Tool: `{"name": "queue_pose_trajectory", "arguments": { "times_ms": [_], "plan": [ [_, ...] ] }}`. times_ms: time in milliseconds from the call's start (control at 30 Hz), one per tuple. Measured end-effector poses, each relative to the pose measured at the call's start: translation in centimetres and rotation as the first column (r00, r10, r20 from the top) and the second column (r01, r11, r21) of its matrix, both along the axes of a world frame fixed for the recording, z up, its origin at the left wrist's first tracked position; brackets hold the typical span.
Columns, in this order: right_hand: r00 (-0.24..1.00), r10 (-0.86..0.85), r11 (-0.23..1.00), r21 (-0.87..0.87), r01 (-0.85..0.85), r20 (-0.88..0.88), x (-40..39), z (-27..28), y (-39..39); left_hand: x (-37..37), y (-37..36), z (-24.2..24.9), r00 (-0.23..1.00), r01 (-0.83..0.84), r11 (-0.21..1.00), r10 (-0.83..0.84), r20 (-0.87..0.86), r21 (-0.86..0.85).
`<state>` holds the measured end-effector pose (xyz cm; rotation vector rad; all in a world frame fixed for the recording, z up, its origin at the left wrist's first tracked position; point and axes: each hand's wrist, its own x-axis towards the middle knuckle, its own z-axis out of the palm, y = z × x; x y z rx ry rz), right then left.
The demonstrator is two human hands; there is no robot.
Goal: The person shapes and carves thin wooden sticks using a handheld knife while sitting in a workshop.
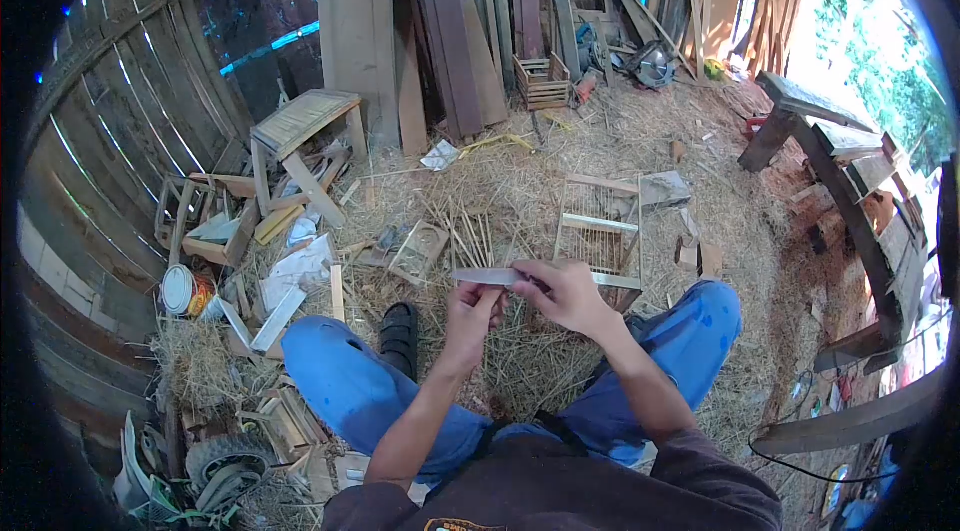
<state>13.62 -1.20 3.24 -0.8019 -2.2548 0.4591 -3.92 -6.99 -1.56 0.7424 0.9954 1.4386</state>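
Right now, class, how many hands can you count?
2: the left hand just below the flat strip, and the right hand at the strip's right end.

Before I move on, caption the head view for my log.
Right hand gripping a flat, blade-like piece, left hand close by, above straw-strewn ground; slatted wooden frame nearby.

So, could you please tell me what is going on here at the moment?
A person is working with both hands low over a straw-strewn floor. The right hand grips a flat, pale, blade-like piece, and the left hand is closed just beneath it; whether it holds something too is hard to see. In front of them lie a bunch of thin sticks and a wooden frame with thin rods.
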Motion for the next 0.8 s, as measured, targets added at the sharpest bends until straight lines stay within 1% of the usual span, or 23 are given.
{"name": "queue_pose_trajectory", "arguments": {
  "times_ms": [100, 133, 200, 233, 300, 433, 567, 667, 767, 800],
  "plan": [
    [0.999, 0.036, 0.996, 0.086, -0.034, -0.024, 0.4, 0.4, 1.1, 0.1, 0.0, 0.7, 0.999, 0.027, 0.999, -0.027, -0.021, 0.027],
    [1.0, 0.023, 0.997, 0.076, -0.022, -0.018, 0.6, 0.6, 1.3, 0.1, -0.1, 0.8, 0.999, 0.044, 0.998, -0.044, -0.022, 0.036],
    [1.0, -0.009, 0.998, 0.058, 0.009, -0.003, 0.9, 1.2, 1.5, -0.1, -0.2, 0.5, 0.995, 0.076, 0.997, -0.078, 0.059, 0.029],
    [1.0, -0.005, 0.994, 0.105, 0.005, -0.005, 0.9, 1.6, 1.3, -0.2, -0.1, 0.3, 0.991, 0.09, 0.996, -0.092, 0.1, 0.03],
    [1.0, 0.008, 0.981, 0.194, -0.007, -0.008, 0.7, 2.3, 0.6, -0.4, -0.3, 0.0, 0.994, 0.069, 0.997, -0.073, 0.087, 0.046],
    [0.999, -0.007, 0.992, 0.128, 0.003, 0.031, 0.8, 2.1, 0.5, -0.4, -0.6, 0.4, 0.991, 0.079, 0.997, -0.081, 0.109, 0.027],
    [1.0, 0.009, 0.991, 0.133, -0.008, -0.005, 0.2, 1.5, 0.2, -0.1, -1.1, 0.4, 0.999, 0.016, 0.997, -0.013, -0.05, 0.07],
    [0.999, 0.027, 0.995, 0.102, -0.024, -0.031, 0.2, 1.3, 0.1, -0.2, -1.3, 0.4, 1.0, 0.016, 0.999, -0.015, -0.026, 0.048],
    [0.999, 0.032, 0.998, 0.049, -0.031, -0.03, 0.2, 1.0, 0.3, 0.1, -1.3, 0.1, 1.0, -0.01, 1.0, 0.01, -0.006, -0.015],
    [0.999, 0.032, 0.999, 0.029, -0.031, -0.026, 0.2, 1.0, 0.3, 0.1, -1.3, -0.1, 1.0, 0.012, 1.0, -0.012, 0.019, -0.01]
  ]
}}
